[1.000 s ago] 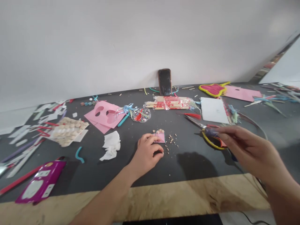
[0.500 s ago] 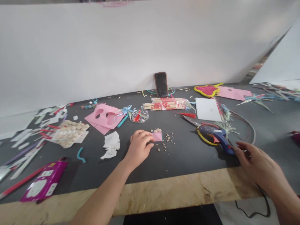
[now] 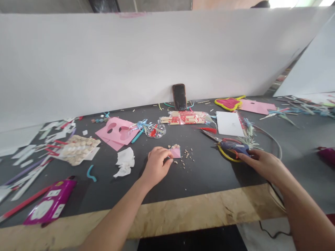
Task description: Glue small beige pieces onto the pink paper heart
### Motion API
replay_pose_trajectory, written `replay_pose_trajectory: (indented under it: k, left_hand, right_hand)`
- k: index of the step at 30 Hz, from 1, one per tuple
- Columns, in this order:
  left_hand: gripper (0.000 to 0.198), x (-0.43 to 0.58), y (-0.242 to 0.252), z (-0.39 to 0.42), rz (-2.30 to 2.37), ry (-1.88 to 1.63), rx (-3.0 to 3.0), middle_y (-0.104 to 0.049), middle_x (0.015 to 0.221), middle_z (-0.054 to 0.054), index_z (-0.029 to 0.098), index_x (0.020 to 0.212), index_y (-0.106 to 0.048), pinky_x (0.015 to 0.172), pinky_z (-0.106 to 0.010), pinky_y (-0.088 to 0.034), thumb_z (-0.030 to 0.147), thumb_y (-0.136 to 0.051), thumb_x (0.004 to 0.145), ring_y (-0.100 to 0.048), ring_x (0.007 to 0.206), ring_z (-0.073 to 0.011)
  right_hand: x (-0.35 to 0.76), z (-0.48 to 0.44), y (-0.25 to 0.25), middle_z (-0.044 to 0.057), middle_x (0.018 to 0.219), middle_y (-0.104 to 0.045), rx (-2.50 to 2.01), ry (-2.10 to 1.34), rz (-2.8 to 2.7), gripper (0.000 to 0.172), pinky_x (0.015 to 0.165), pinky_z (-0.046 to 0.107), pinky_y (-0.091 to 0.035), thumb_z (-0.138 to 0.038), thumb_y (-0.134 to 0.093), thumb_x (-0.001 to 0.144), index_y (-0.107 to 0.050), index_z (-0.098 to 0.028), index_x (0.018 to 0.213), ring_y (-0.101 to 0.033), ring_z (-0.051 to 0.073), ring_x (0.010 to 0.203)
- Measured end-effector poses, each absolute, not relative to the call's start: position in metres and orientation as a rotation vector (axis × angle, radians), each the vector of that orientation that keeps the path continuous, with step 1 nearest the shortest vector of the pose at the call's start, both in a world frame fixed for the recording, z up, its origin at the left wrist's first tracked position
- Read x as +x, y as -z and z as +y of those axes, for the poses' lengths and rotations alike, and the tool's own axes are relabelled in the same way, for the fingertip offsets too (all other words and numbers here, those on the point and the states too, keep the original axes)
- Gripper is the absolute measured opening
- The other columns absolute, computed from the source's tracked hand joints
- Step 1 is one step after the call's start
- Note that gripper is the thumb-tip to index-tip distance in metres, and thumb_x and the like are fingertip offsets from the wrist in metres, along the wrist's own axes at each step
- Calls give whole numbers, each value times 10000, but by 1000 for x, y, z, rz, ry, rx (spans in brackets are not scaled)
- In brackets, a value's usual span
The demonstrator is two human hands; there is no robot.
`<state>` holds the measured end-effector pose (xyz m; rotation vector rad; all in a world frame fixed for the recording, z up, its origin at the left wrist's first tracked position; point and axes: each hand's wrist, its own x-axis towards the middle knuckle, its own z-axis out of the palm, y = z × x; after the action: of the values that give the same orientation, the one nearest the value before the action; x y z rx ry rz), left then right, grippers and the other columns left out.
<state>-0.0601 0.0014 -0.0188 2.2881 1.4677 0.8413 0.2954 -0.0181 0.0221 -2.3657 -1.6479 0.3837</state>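
Note:
My left hand (image 3: 158,162) rests on the dark tabletop, its curled fingertips at the left edge of a small pink card square (image 3: 176,153). Tiny beige pebbles (image 3: 176,146) cover the card's far edge, and more lie loose to its right. Over on the right, my right hand (image 3: 264,165) is closed around the handle of a blue hot glue gun (image 3: 242,147), which lies on the table. Scissors (image 3: 211,135) lie partly beneath the gun, blades pointing left. A yellow ring-shaped edge (image 3: 227,156) shows under it too.
A phone (image 3: 179,97) leans against the white board behind wrapped sticks (image 3: 187,118). Pink cut-out cards (image 3: 116,132), crumpled tissue (image 3: 125,162) and a purple packet (image 3: 51,202) lie leftward. A white card (image 3: 229,123) lies behind the glue gun, whose cord (image 3: 274,143) curves rightward.
My right hand has moved forward and left and now wraps the glue gun's handle. My left hand stays beside the pink card. The view has tilted slightly upward.

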Motion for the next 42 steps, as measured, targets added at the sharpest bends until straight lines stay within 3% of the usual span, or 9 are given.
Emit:
replay_pose_trajectory:
  k: [5,9,14,16,21,28,36,38,42]
  left_hand:
    - [314,-60,19,1,1433,-819,2259,-682,921,-12,230,826,-634,878,-380,-413,-4,-461,707,-565,976,-208]
    - [215,-59,17,0,1451,-798,2274,-685,901,-23,232,852,-640,863,-386,-417,90,-510,756,-573,951,-221]
    - [189,-62,16,2,1481,-786,2296,-671,803,-42,205,807,-642,802,-346,-424,241,-469,877,-585,857,-207]
    - [241,-64,16,3,1493,-771,2293,-661,766,-42,197,755,-632,781,-336,-424,259,-447,895,-585,830,-204]
    - [151,-65,15,3,1465,-788,2278,-676,807,-36,211,804,-628,783,-341,-431,224,-488,860,-592,834,-207]
    - [235,-62,13,-4,1395,-797,2119,-637,808,-21,219,832,-554,757,-321,-438,196,-337,920,-573,766,-173]
    - [229,-56,17,-8,1268,-857,2102,-546,797,-7,202,779,-533,722,-273,-446,33,-379,763,-538,735,-145]
    - [200,-55,16,-8,1280,-871,2097,-550,805,-2,203,789,-533,735,-272,-454,40,-432,731,-548,757,-149]
    - [129,-56,17,-7,1358,-928,2134,-608,907,-36,207,907,-573,816,-306,-462,167,-483,825,-589,870,-177]
  right_hand:
    - [287,-34,-30,17,587,-590,-2084,-606,-1159,346,478,282,-353,-506,-657,674,-675,-192,816,-528,184,526]
    - [275,-45,-35,32,672,-583,-1578,-876,-690,228,440,268,-386,-375,-682,640,-609,-213,783,-531,164,540]
    - [255,-45,-20,37,693,-559,-1244,-1168,-637,178,426,253,-395,-358,-652,687,-607,-200,758,-511,147,558]
    - [248,-45,-8,21,663,-550,-1220,-1210,-651,167,429,255,-393,-363,-656,721,-600,-209,752,-502,144,545]
    - [241,-49,11,22,675,-605,-1286,-1198,-716,139,496,248,-423,-335,-689,767,-641,-205,775,-525,135,572]
    - [240,-48,11,4,664,-614,-1292,-1176,-711,188,488,219,-436,-353,-724,736,-625,-202,788,-535,121,562]
    - [240,-48,14,-7,641,-613,-1322,-1142,-788,313,473,198,-444,-409,-769,668,-594,-174,776,-528,97,522]
    - [241,-48,15,-5,654,-616,-1316,-1153,-808,324,477,197,-444,-415,-768,671,-596,-172,797,-533,98,532]
    - [242,-47,17,-8,674,-610,-1297,-1165,-851,313,487,197,-440,-411,-750,704,-597,-174,839,-533,98,552]
